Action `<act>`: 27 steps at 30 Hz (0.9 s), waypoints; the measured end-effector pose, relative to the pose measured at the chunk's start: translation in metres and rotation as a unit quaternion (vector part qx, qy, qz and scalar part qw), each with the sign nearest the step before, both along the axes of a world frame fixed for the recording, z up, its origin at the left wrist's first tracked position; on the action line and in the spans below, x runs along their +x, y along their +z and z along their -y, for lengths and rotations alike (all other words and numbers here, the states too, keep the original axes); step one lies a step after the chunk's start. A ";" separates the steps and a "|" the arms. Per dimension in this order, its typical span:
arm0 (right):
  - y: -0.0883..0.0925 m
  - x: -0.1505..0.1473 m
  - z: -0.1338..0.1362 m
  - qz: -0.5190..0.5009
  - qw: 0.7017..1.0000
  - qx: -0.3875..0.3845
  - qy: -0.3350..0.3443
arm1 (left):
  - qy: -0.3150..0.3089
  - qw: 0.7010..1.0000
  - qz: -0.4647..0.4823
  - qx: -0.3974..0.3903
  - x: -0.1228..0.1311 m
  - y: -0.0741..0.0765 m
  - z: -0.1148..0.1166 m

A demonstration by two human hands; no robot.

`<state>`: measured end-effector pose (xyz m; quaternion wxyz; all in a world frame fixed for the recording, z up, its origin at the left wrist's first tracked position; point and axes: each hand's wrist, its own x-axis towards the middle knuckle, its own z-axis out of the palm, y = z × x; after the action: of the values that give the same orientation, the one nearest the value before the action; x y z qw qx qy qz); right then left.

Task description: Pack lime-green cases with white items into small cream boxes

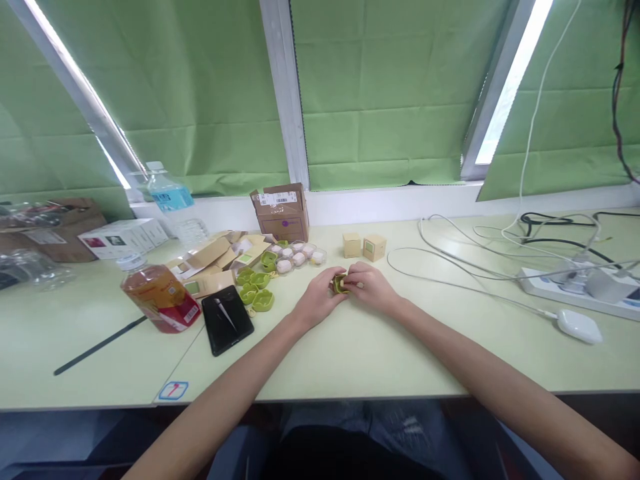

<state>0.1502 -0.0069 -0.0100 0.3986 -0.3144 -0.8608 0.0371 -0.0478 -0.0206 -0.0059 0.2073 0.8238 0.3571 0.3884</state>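
Near the middle of the table, my left hand (320,295) is closed around a small green case (339,284). My right hand (369,285) touches the same case from the other side, its fingers pinched at the case's edge. Beyond my hands stand two small tan boxes (351,245), side by side. To the left lie several green cases (263,301) and a clear tray of pale round items (299,257). Flattened tan cartons (213,253) are heaped behind and left of the green cases.
A black tablet (227,320) with a white pen on it lies left, beside a bottle of reddish drink (160,297). A brown box (283,213) and a water bottle (177,207) stand at the back. White cables, a power strip (580,287) and a white charger (579,326) are right.
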 end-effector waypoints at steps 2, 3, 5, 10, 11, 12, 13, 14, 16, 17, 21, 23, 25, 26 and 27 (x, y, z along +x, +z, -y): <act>0.001 0.000 0.000 0.012 1.000 -0.001 0.003 | -0.001 1.000 0.001 0.000 0.000 0.000 0.000; 0.001 0.000 0.000 0.020 1.000 0.004 0.000 | -0.003 1.000 0.000 0.001 0.000 0.000 0.000; 0.001 0.000 0.001 0.039 0.999 0.024 -0.015 | -0.007 1.000 -0.004 0.007 0.001 0.001 0.000; 0.001 -0.004 0.002 0.055 0.996 0.050 -0.043 | -0.010 1.000 -0.008 0.022 0.001 0.006 0.003; 0.001 -0.004 0.002 0.044 0.997 0.040 -0.038 | -0.015 1.000 -0.009 0.024 0.000 0.006 0.003; 0.001 -0.005 0.002 0.028 0.999 0.025 -0.031 | -0.021 0.999 -0.011 0.025 0.000 0.007 0.004; 0.001 -0.006 0.001 0.007 1.000 0.006 -0.023 | -0.028 0.999 -0.010 0.026 -0.001 0.007 0.004; 0.002 -0.007 0.001 -0.014 1.000 -0.016 -0.016 | -0.032 0.999 -0.006 0.026 -0.002 0.006 0.004; 0.002 -0.009 0.002 -0.050 0.997 -0.061 -0.008 | -0.032 0.999 0.008 0.024 -0.003 0.005 0.003; 0.003 -0.010 0.002 -0.061 0.995 -0.082 -0.008 | -0.031 0.999 0.015 0.020 -0.003 0.004 0.002; 0.005 -0.011 0.003 -0.065 0.988 -0.138 -0.032 | -0.017 1.000 0.021 -0.001 -0.003 0.002 0.000; 0.008 -0.009 0.003 -0.054 0.986 -0.150 -0.045 | -0.001 1.000 0.029 -0.009 -0.002 0.002 -0.001; 0.011 -0.005 0.002 -0.052 0.985 -0.164 -0.035 | 0.008 0.999 0.035 -0.016 0.000 0.003 -0.001; 0.013 -0.002 0.001 -0.055 0.983 -0.175 -0.021 | 0.008 0.999 0.035 -0.018 0.000 0.004 -0.002; 0.014 0.001 0.001 -0.062 0.980 -0.190 -0.004 | 0.007 0.999 0.034 -0.018 0.000 0.004 -0.002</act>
<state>0.1512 -0.0080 0.0045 0.3846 -0.3848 -0.8104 0.2177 -0.0475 -0.0187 -0.0020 0.2313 0.8035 0.3626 0.4115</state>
